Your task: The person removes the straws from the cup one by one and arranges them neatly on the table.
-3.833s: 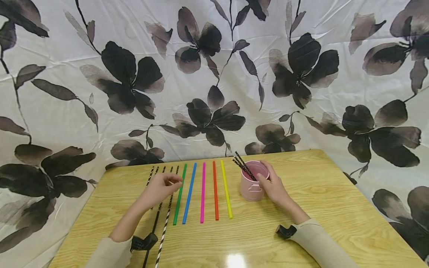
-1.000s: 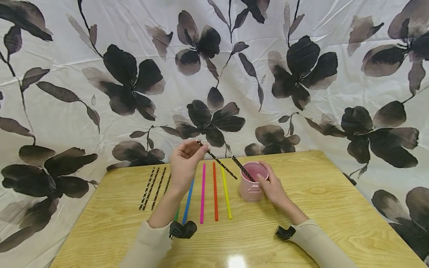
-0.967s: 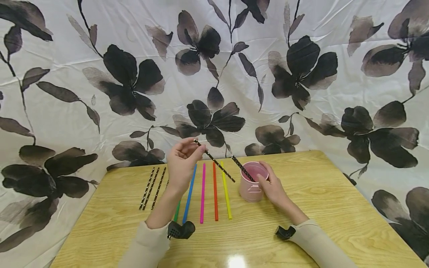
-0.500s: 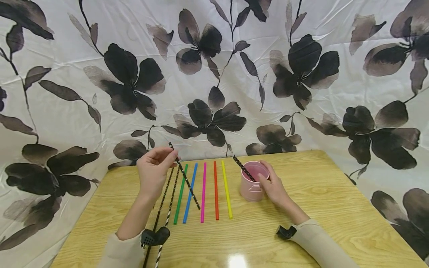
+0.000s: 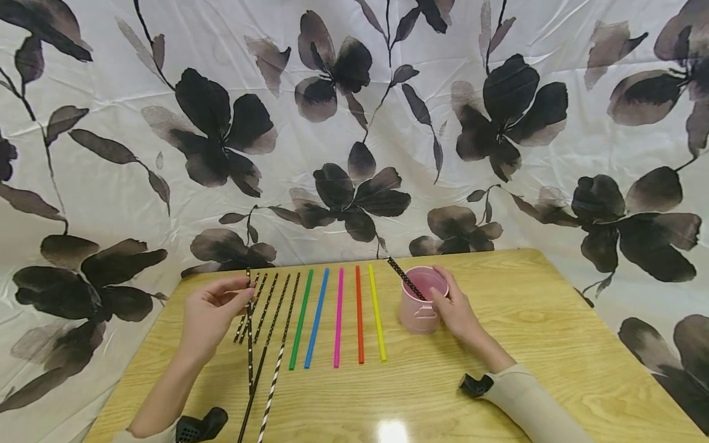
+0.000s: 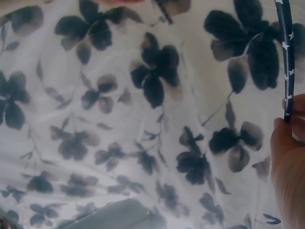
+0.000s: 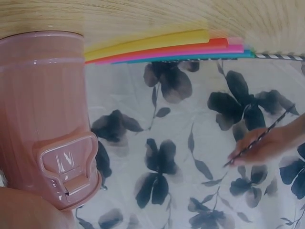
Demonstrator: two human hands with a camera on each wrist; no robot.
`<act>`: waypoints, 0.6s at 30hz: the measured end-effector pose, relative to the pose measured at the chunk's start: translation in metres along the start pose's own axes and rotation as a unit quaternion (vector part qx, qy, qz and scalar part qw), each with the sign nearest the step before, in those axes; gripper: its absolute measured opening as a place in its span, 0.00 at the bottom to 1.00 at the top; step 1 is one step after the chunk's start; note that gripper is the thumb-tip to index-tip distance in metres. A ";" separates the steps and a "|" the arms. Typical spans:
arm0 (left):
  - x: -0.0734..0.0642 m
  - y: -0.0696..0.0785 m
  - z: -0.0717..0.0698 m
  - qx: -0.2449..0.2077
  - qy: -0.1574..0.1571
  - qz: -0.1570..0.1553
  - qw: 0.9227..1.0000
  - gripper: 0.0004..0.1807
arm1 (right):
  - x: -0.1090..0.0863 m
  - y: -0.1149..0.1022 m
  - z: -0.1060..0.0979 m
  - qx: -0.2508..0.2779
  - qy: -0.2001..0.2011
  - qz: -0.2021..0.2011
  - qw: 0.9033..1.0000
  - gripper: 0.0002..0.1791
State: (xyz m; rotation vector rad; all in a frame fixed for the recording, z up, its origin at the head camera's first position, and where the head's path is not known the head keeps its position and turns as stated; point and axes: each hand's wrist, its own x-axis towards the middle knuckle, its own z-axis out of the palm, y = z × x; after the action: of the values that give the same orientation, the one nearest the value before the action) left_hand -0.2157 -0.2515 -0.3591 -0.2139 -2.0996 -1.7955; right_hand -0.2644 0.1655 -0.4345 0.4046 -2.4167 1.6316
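My left hand (image 5: 213, 314) pinches a black star-patterned straw (image 5: 250, 357) near its upper end. This straw hangs almost upright, overlapping the left end of a row of black patterned straws (image 5: 270, 307) in the head view. Up close in the left wrist view, white stars show on the held straw (image 6: 288, 62). My right hand (image 5: 456, 307) grips the pink pail (image 5: 418, 315) by its right side, thumb at the rim. Black dotted straws (image 5: 406, 279) lean out of the pail toward the left. A small folded handle (image 7: 69, 164) shows on its side.
Right of the black straws lie single green (image 5: 301, 320), blue (image 5: 317, 320), pink (image 5: 338, 320), red (image 5: 360, 317) and yellow straws (image 5: 378, 314). A black-and-white striped straw (image 5: 271, 394) and a plain black straw (image 5: 252, 394) reach toward the near edge. A floral cloth (image 5: 354, 123) hangs behind the table.
One black straw has left the pail. My left hand has carried it from beside the pail leftward to the black straws, turning it nearly upright. My right hand stays on the pail.
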 end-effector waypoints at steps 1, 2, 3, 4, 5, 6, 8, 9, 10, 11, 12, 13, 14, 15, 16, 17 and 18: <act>-0.003 -0.002 -0.005 0.008 -0.004 -0.007 1.000 0.14 | 0.000 -0.001 0.000 -0.002 0.000 0.000 1.000 0.26; -0.005 -0.005 -0.009 0.020 -0.007 -0.015 1.000 0.15 | 0.000 -0.001 -0.001 -0.005 -0.001 0.000 1.000 0.26; -0.008 -0.007 -0.013 0.034 -0.011 -0.023 0.999 0.15 | 0.000 -0.001 -0.001 -0.006 -0.002 0.001 1.000 0.26; -0.011 -0.010 -0.017 0.046 -0.016 -0.031 0.998 0.15 | 0.000 -0.001 -0.001 -0.006 -0.002 0.002 1.000 0.25; -0.013 -0.012 -0.021 0.056 -0.020 -0.039 0.997 0.16 | 0.000 -0.001 -0.001 -0.006 -0.002 0.001 1.000 0.26; -0.016 -0.015 -0.024 0.066 -0.024 -0.048 0.996 0.17 | 0.000 -0.001 -0.001 -0.006 -0.005 0.000 1.000 0.26; -0.022 -0.020 -0.031 0.089 -0.035 -0.067 0.993 0.18 | 0.000 0.001 -0.001 -0.005 -0.007 -0.005 1.000 0.26; -0.025 -0.023 -0.034 0.098 -0.041 -0.073 0.992 0.18 | 0.000 0.003 -0.001 -0.003 -0.008 -0.007 1.000 0.26; -0.028 -0.026 -0.037 0.103 -0.048 -0.082 0.990 0.19 | 0.000 0.004 -0.001 -0.001 -0.010 -0.009 1.000 0.27; -0.031 -0.029 -0.040 0.109 -0.054 -0.088 0.989 0.20 | 0.001 0.008 -0.001 0.000 -0.011 -0.010 1.000 0.27; -0.033 -0.032 -0.042 0.114 -0.061 -0.097 0.987 0.20 | 0.002 0.012 -0.001 0.000 -0.011 -0.010 1.000 0.27; -0.035 -0.034 -0.045 0.119 -0.067 -0.104 0.985 0.20 | 0.003 0.016 -0.001 0.000 -0.009 -0.009 1.000 0.27; -0.037 -0.037 -0.047 0.122 -0.073 -0.111 0.984 0.21 | 0.004 0.020 0.000 0.001 -0.009 -0.006 1.000 0.27; -0.039 -0.039 -0.049 0.126 -0.077 -0.116 0.982 0.21 | 0.005 0.025 0.000 0.000 -0.009 -0.005 1.000 0.27; -0.041 -0.042 -0.050 0.129 -0.082 -0.125 0.980 0.21 | 0.006 0.029 0.000 -0.003 -0.006 -0.005 1.000 0.26; -0.043 -0.044 -0.051 0.134 -0.087 -0.131 0.978 0.21 | 0.007 0.033 0.000 -0.004 -0.004 -0.005 1.000 0.26; -0.045 -0.046 -0.052 0.138 -0.091 -0.137 0.977 0.21 | 0.008 0.035 0.001 -0.005 -0.002 -0.005 1.000 0.26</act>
State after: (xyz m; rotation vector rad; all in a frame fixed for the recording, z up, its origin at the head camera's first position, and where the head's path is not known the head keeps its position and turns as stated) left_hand -0.1809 -0.3047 -0.4116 -0.0125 -2.5880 -1.6528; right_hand -0.2835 0.1764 -0.4630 0.4180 -2.4198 1.6159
